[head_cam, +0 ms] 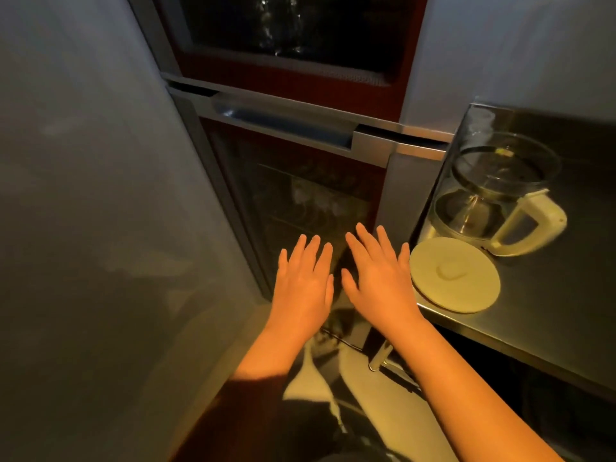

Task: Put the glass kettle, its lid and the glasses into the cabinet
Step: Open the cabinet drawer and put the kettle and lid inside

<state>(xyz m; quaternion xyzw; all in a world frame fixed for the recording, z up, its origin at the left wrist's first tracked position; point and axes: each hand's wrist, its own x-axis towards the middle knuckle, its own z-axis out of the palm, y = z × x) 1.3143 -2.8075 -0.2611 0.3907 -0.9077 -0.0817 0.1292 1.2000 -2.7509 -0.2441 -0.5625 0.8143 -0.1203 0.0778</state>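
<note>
Grey wall (83, 161) down the whole left side, blank and dim. At centre, tall cabinet (293, 85) with red frame and steel trim, top cut off, foot hidden behind the hands. Two dark glass doors, one above the other, both seemingly closed; long steel handle (283, 123) across the gap between them. Behind the upper pane (283, 25), only glints, too dark to name. Behind the lower pane (266, 168), wire racks and pale shapes (313, 201), perhaps glassware, blurred by reflection. To the right, steel bench (550, 311) set against the cabinet's side, far end out of frame. On the bench, upright, glass kettle (500, 195) with cream grip turned right, mouth uncovered; inside, a small yellow fleck near the far rim, too small to identify. Just beside the kettle, nearer the bench's front edge, round cream lid (455, 276) lying flat, knob up. In front of the lower pane, left hand (305, 285) and right hand (376, 281) side by side, backs up, fingers (366, 241) straight and spread, released, grasping nothing; contact with the glass impossible to judge. Right hand close to the lid, not touching.
</note>
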